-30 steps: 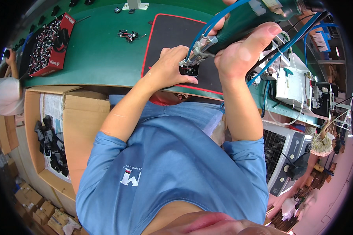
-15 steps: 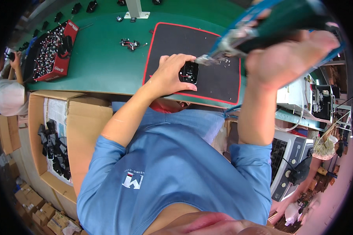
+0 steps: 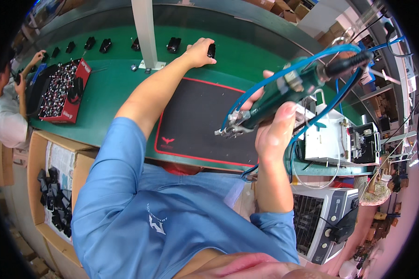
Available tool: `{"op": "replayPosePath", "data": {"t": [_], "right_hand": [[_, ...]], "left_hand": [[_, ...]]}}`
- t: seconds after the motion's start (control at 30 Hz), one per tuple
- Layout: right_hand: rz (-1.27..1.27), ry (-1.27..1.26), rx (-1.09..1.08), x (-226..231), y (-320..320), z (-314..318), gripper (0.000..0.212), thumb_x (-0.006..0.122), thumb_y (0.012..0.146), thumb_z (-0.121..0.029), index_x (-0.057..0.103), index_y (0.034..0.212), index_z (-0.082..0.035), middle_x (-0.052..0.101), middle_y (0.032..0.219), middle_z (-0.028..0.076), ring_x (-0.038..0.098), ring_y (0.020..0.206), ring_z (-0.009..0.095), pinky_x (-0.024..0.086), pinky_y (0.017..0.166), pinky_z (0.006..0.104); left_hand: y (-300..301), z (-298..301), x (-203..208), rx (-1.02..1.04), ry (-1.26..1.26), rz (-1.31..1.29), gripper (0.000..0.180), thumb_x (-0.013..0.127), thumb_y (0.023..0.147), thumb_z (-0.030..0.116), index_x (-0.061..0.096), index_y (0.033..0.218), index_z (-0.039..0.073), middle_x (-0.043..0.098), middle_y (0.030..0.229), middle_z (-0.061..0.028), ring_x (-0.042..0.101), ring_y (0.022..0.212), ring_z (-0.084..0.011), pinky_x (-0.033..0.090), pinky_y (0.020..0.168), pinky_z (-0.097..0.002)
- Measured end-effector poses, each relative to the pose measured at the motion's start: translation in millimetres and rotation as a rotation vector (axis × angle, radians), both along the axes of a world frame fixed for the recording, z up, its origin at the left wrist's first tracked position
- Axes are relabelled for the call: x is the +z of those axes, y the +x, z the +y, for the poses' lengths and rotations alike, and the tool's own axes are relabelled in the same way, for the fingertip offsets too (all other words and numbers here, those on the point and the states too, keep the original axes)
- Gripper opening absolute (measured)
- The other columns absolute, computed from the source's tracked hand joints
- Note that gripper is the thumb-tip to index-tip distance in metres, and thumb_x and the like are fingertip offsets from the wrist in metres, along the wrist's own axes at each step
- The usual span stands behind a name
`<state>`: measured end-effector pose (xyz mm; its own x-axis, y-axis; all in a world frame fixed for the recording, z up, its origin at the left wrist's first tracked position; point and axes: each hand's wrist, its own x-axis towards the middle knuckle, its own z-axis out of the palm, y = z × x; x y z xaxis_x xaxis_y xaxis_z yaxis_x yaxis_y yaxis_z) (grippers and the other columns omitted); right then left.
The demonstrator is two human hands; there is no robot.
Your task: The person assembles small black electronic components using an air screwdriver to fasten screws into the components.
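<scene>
A worker at a green assembly bench (image 3: 246,60) stretches the left hand (image 3: 199,50) across to the far side, fingers closed around a small black part (image 3: 211,49) that sits at the bench's far strip, in line with other black parts (image 3: 173,44) spaced along it. The right hand (image 3: 275,131) is clenched round a green powered screwdriver (image 3: 284,93) trailing blue hoses, held lifted above the black work mat (image 3: 205,121) with its tip pointing down and left.

The step in hand looks like the hand-off of a finished piece onto the far line; whether the fingers have begun to let go cannot be told at this range. The next move would call for opening the left hand cleanly, so the part stays upright among its neighbours, and fetching another piece to the mat.

Half a second earlier the left hand pressed the black part down on the mat and the screwdriver's tip stood just beside it. Now the mat lies bare, the part has travelled to the far strip, and the tool has drawn back toward the worker's right.
</scene>
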<state>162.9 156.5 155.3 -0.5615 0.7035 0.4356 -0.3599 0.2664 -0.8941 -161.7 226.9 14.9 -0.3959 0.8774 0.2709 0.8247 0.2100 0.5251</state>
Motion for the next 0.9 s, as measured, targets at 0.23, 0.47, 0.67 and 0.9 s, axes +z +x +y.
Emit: {"op": "replayPosePath", "data": {"t": [0.23, 0.47, 0.67, 0.9], "right_hand": [[-0.003, -0.030, 0.037, 8, 11, 0, 0.090, 0.052, 0.098, -0.070, 0.041, 0.147, 0.004, 0.061, 0.109, 0.010, 0.063, 0.097, 0.018, 0.053, 0.084, 0.0336], [0.298, 0.852, -0.717, 37, 3, -24, 0.071, 0.060, 0.099, -0.045, 0.040, 0.141, 0.009, 0.056, 0.126, 0.024, 0.059, 0.118, 0.034, 0.051, 0.099, 0.0461], [-0.397, 0.875, 0.279, -55, -66, -50, 0.021, 0.072, 0.086, -0.007, 0.069, 0.107, 0.000, 0.069, 0.102, 0.015, 0.066, 0.096, 0.036, 0.054, 0.084, 0.0451], [-0.592, 0.798, 0.423, -124, -185, -26, 0.033, 0.065, 0.087, -0.002, 0.070, 0.119, -0.003, 0.071, 0.119, 0.017, 0.066, 0.113, 0.037, 0.052, 0.100, 0.0448]], "left_hand": [[-24, 21, -19, -0.005, -0.108, -0.007, 0.101, 0.091, 0.074, 0.035, 0.038, 0.157, 0.014, 0.039, 0.161, -0.0116, 0.040, 0.148, -0.0314, 0.034, 0.115, -0.0544], [-9, -106, 78, -0.378, 0.089, 0.182, 0.051, 0.073, 0.095, 0.028, 0.057, 0.139, 0.006, 0.054, 0.146, -0.0163, 0.054, 0.134, -0.0356, 0.046, 0.111, -0.0420], [9, -340, 141, -0.207, -0.410, 0.076, 0.055, 0.075, 0.089, 0.021, 0.058, 0.138, 0.003, 0.064, 0.129, -0.0154, 0.063, 0.116, -0.0328, 0.051, 0.101, -0.0429], [32, -593, 111, 0.585, -0.440, -0.136, 0.055, 0.075, 0.090, 0.011, 0.058, 0.142, 0.005, 0.067, 0.123, -0.0131, 0.066, 0.107, -0.0238, 0.054, 0.093, -0.0363]]}}
